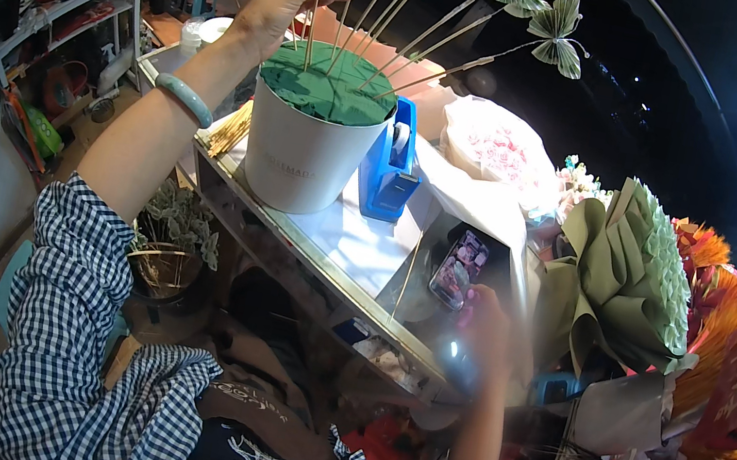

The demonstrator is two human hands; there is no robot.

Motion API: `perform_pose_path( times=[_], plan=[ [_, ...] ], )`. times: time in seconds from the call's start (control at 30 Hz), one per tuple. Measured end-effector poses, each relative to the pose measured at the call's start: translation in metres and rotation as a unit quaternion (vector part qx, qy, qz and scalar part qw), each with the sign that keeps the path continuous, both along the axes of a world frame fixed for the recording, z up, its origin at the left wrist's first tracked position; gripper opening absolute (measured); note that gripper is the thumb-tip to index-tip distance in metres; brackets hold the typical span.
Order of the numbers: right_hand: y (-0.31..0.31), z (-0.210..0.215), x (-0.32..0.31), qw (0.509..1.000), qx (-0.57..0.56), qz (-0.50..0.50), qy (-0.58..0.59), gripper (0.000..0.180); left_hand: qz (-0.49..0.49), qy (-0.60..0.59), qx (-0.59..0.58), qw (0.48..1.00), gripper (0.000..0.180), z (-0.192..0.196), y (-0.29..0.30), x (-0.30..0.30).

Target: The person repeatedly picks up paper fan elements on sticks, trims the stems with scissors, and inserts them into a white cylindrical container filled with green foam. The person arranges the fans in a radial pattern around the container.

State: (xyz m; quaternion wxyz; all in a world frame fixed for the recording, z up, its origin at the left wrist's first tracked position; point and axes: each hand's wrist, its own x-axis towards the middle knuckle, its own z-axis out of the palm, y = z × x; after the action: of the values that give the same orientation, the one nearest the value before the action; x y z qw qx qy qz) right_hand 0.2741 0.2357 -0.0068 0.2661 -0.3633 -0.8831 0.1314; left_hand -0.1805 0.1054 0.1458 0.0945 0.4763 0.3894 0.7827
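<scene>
A white bucket (307,160) stands on the counter, filled with green floral foam (337,98). Several thin wooden sticks (441,43) rise from the foam and fan outward, some tipped with pleated green paper butterflies (557,35). My left hand (286,1), a bangle at its wrist, is closed in a pinch on one upright wooden stick (312,28) at the foam's left side. Low at the counter's right, my right hand (486,335) is smeared by motion beside a phone (458,268) with a lit screen. Whether it holds anything is unclear.
A blue tape dispenser (389,170) sits right of the bucket, a bundle of sticks (230,129) left of it. Wrapped bouquets (622,275) crowd the right side. A potted plant (172,240) is below the counter edge, and white shelves (65,19) are at the left.
</scene>
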Motion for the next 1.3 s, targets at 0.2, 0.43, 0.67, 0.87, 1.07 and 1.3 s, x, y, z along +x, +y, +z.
perform_pose_path(
  times=[0.2, 0.43, 0.67, 0.87, 1.07, 1.3],
  plan=[
    [-0.002, 0.005, 0.007, 0.997, 0.042, 0.047, 0.041, 0.026, 0.03, -0.012, -0.01, 0.999, 0.023, -0.002, -0.002, 0.005],
    [-0.016, 0.006, 0.001, 0.992, -0.059, 0.052, 0.097, 0.028, 0.023, 0.0, 0.022, 0.999, 0.024, -0.003, -0.008, 0.009],
    [-0.017, 0.003, 0.0, 0.992, -0.035, 0.066, 0.102, 0.026, 0.124, 0.007, 0.008, 0.992, 0.025, -0.019, -0.034, 0.019],
    [-0.029, 0.008, -0.003, 0.996, -0.032, 0.042, 0.075, 0.023, 0.147, -0.034, 0.049, 0.987, 0.023, -0.073, -0.092, 0.03],
    [-0.099, -0.018, -0.013, 0.982, -0.123, 0.144, 0.011, 0.022, 0.287, -0.225, 0.028, 0.931, 0.016, -0.234, -0.166, 0.003],
    [-0.185, -0.154, -0.048, 0.886, -0.378, 0.206, -0.175, 0.031, 0.436, -0.391, -0.287, 0.758, 0.01, -0.482, -0.222, 0.013]
  ],
)
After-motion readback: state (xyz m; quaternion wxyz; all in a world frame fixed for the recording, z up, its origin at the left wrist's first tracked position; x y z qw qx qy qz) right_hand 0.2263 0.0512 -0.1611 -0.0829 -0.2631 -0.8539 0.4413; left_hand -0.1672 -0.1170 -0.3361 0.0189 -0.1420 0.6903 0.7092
